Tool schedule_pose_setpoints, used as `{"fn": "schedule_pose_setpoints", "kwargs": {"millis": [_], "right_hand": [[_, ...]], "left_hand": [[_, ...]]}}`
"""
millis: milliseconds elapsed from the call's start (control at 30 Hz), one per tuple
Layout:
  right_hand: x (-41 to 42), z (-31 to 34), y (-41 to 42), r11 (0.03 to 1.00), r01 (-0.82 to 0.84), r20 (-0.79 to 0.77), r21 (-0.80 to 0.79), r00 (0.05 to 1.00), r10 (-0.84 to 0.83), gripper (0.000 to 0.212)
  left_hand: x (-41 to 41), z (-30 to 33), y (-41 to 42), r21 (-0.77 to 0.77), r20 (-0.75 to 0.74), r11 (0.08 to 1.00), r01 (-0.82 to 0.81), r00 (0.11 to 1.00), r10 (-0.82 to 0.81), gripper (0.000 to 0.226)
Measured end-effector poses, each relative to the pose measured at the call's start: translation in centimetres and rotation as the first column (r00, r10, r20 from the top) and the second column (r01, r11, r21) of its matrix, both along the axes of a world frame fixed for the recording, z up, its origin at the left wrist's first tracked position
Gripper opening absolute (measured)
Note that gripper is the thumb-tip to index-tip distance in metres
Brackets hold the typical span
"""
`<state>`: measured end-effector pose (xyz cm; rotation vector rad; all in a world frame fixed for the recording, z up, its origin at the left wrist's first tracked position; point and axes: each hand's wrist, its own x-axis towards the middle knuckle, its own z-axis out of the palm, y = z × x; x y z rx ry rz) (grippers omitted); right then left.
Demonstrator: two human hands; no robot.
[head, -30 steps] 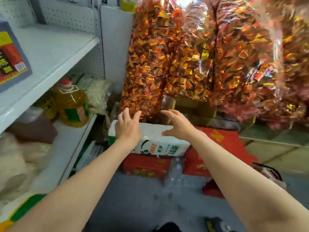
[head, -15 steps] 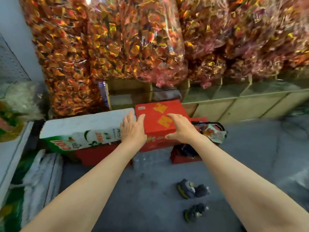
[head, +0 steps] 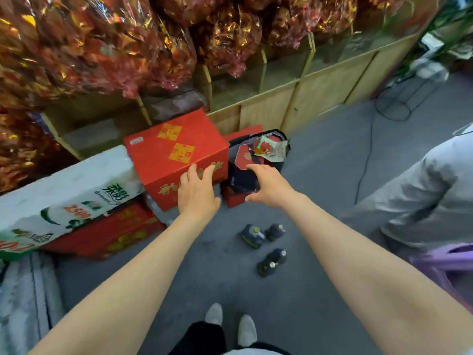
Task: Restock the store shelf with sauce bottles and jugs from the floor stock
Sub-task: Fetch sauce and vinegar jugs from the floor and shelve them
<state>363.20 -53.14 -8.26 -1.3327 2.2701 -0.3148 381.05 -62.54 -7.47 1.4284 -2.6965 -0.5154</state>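
Several dark sauce bottles stand on the grey floor: a pair (head: pixel 262 234) and a second pair (head: pixel 271 262) nearer my feet. Both of my arms are stretched forward above them. My left hand (head: pixel 197 191) is open, fingers spread, in front of a red box (head: pixel 169 152). My right hand (head: pixel 268 186) is open too, palm down, in front of a dark bag (head: pixel 245 162) that holds red packets. Neither hand holds anything. The store shelf is out of view.
A white and green pack (head: pixel 64 193) lies on red boxes (head: pixel 107 231) at left. Big bags of wrapped sweets (head: pixel 102 47) hang above a wooden and glass counter (head: pixel 294 98). Another person in grey clothes (head: pixel 422 190) crouches at right. A cable (head: pixel 366 160) crosses the floor.
My view has swung right, away from the shelf with the oil jug, and down to the floor. The bottles and the other person have come into view. Both hands stay open.
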Motion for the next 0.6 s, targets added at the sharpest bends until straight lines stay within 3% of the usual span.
{"fn": "schedule_pose_setpoints", "kwargs": {"millis": [267,600], "right_hand": [[-2.4,-4.2,4.9,0.965,0.225,0.011,0.134,0.974,-0.228,0.096],[-2.9,-16.8,11.7,0.871,0.415,0.126,0.262,0.880,-0.457,0.086]], "left_hand": [[-5.6,-5.2,0.9,0.139,0.021,0.970,0.199,0.979,-0.204,0.077],[-9.8,-16.0,3.9,0.254,0.102,0.910,0.329,0.926,-0.363,0.070]]}}
